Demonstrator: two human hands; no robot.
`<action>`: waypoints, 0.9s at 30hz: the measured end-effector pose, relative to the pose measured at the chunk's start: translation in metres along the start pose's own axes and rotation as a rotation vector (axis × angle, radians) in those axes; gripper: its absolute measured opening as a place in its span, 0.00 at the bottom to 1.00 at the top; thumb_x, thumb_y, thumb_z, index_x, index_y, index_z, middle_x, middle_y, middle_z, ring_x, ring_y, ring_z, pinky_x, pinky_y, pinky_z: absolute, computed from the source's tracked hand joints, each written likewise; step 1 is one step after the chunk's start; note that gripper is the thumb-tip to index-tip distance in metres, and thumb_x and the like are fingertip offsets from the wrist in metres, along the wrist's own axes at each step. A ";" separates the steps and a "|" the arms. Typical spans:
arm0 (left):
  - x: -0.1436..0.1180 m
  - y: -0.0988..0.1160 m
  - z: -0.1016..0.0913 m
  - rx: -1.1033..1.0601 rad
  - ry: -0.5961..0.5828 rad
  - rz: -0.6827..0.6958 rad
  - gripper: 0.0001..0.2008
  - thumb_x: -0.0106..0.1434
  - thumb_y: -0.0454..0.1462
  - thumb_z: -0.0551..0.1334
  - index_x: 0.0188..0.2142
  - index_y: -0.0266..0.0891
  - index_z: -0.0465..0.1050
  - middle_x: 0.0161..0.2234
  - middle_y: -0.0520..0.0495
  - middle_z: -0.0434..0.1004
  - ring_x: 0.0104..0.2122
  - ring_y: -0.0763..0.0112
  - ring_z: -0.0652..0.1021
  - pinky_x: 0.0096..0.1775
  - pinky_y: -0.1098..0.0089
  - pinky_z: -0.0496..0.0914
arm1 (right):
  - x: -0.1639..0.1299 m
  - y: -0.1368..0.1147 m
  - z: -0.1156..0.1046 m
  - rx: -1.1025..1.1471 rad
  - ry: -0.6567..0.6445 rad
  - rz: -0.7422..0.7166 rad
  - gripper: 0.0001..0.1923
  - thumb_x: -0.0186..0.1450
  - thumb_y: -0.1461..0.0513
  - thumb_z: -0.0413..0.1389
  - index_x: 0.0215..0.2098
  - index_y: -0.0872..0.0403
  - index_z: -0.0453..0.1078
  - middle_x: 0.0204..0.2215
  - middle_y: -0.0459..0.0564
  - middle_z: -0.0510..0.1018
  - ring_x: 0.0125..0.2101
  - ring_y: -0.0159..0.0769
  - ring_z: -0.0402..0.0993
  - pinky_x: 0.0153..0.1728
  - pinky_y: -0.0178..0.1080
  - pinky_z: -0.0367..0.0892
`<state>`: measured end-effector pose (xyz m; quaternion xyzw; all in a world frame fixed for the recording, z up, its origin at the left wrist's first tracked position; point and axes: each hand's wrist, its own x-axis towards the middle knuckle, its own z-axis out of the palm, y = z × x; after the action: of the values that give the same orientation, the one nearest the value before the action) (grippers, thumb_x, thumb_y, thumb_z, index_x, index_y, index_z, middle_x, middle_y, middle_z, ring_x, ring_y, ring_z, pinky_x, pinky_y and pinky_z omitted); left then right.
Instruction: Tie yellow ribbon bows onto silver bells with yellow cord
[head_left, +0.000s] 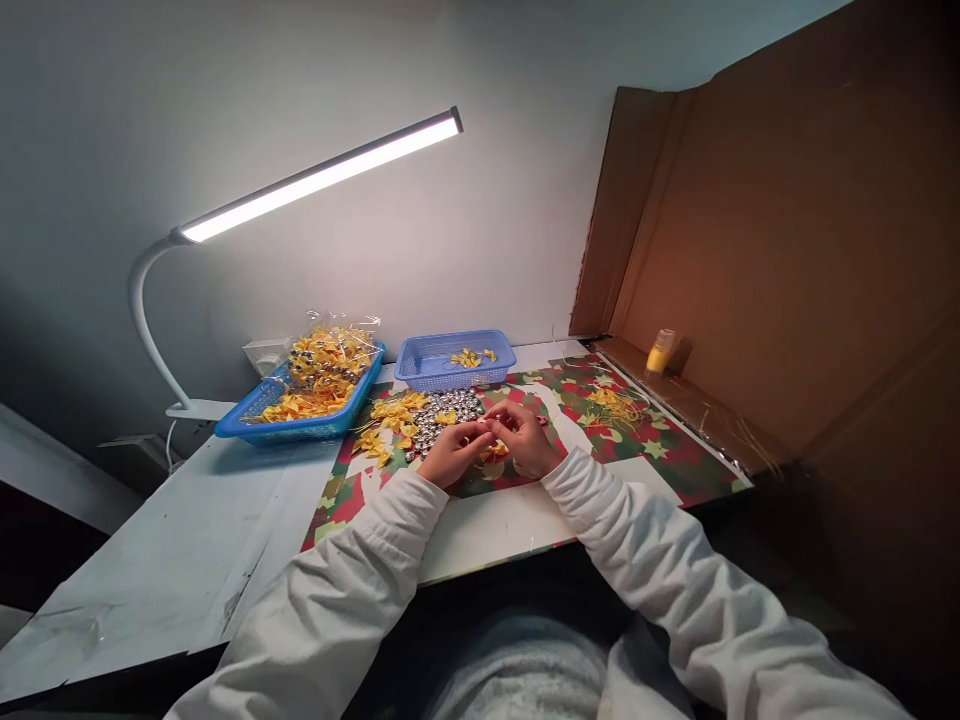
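My left hand (453,450) and my right hand (526,440) meet over the patterned mat, fingertips pinched together. Whatever they hold between them is too small and covered to make out. Right behind the hands lies a pile of silver bells (431,425). Yellow ribbon bows (386,425) are spread to the left of the bells, and one yellow bow (445,417) rests on top of them. Another bit of yellow ribbon (495,452) shows just below my fingers, partly hidden.
A blue basket (300,432) heaped with yellow bows and bells stands left, beneath a lit lamp (322,178). Behind is a shallower basket (454,382) with a few bows. Yellow corded pieces (615,408) lie right, near a small yellow-filled bottle (660,353) and cardboard wall (750,220).
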<state>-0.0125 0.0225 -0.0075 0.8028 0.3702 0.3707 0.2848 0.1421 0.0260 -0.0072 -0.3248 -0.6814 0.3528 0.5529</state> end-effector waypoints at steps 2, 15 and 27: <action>0.000 0.000 0.000 -0.016 0.016 0.001 0.22 0.64 0.48 0.51 0.32 0.34 0.75 0.29 0.45 0.79 0.29 0.68 0.76 0.32 0.70 0.69 | 0.000 0.001 0.001 -0.009 0.017 0.015 0.06 0.58 0.58 0.56 0.29 0.53 0.69 0.22 0.43 0.70 0.21 0.30 0.62 0.23 0.35 0.59; -0.006 0.013 -0.007 0.172 -0.144 0.153 0.09 0.52 0.41 0.66 0.20 0.41 0.72 0.24 0.49 0.75 0.28 0.69 0.72 0.40 0.66 0.65 | 0.000 0.010 0.002 0.054 0.047 0.096 0.06 0.57 0.59 0.54 0.26 0.53 0.65 0.23 0.44 0.74 0.23 0.31 0.70 0.25 0.35 0.67; -0.003 0.008 -0.004 -0.104 0.084 -0.099 0.18 0.56 0.49 0.61 0.33 0.36 0.77 0.29 0.46 0.78 0.27 0.69 0.72 0.30 0.70 0.65 | 0.001 -0.001 -0.005 -0.030 0.029 -0.034 0.05 0.56 0.60 0.57 0.25 0.53 0.69 0.30 0.48 0.73 0.31 0.34 0.68 0.30 0.36 0.62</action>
<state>-0.0145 0.0163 -0.0005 0.7514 0.4011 0.4083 0.3282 0.1469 0.0270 -0.0053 -0.3262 -0.6841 0.3284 0.5637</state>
